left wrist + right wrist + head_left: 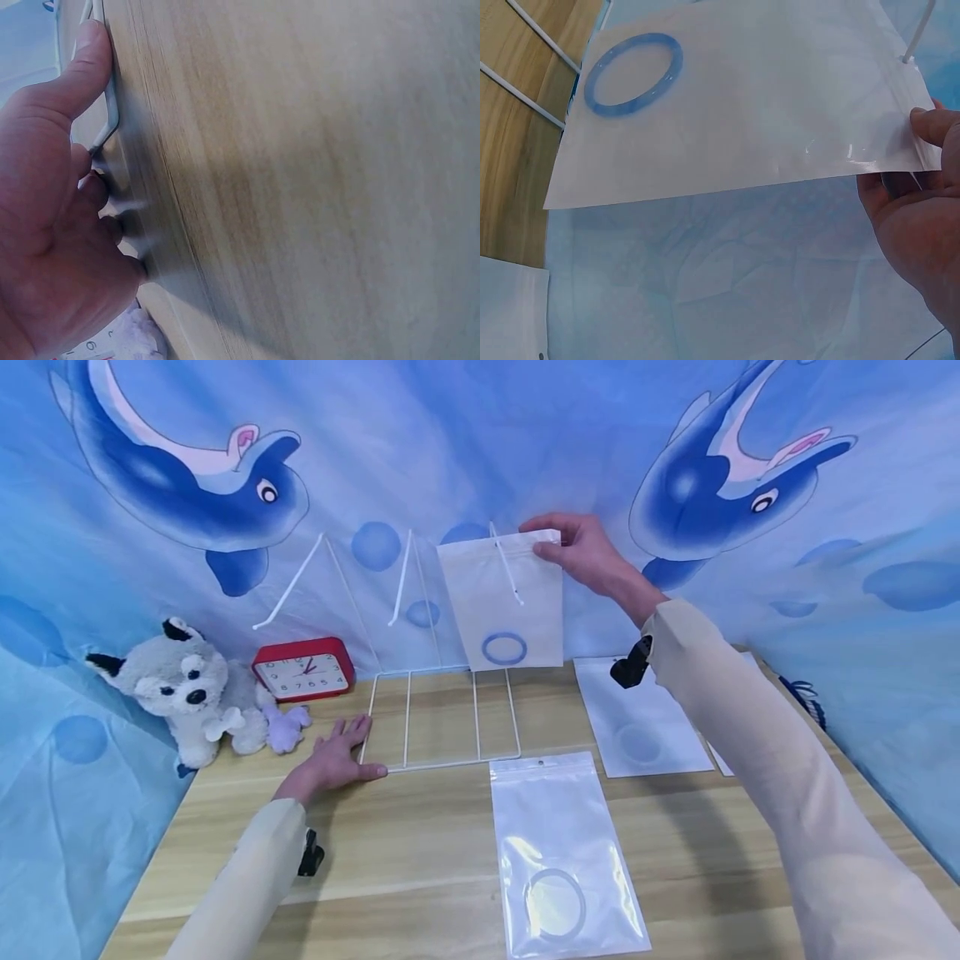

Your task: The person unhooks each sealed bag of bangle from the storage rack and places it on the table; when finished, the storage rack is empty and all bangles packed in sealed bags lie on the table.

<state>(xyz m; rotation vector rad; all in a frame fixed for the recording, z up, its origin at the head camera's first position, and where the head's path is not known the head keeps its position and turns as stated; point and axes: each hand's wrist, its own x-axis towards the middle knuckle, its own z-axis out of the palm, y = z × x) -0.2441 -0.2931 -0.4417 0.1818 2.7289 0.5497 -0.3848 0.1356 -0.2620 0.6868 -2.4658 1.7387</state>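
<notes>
A white wire rack (407, 718) with three slanted prongs stands on the table against the backdrop. My left hand (337, 760) rests at the front left corner of its base, fingers spread, the thumb (88, 60) lying along the wire. At the right prong (508, 570), my right hand (588, 556) pinches the top right corner of a white zip bag (517, 602) between thumb and fingers. A blue ring (634, 75) shows through that bag. The prong passes through the bag's top, its tip pointing forward.
A flat zip bag with a pale ring (555, 906) lies in front of the rack. Another bag (637, 727) lies to the right, with one more partly behind my sleeve. A red clock (303, 670) and a plush husky (191, 693) stand at the left.
</notes>
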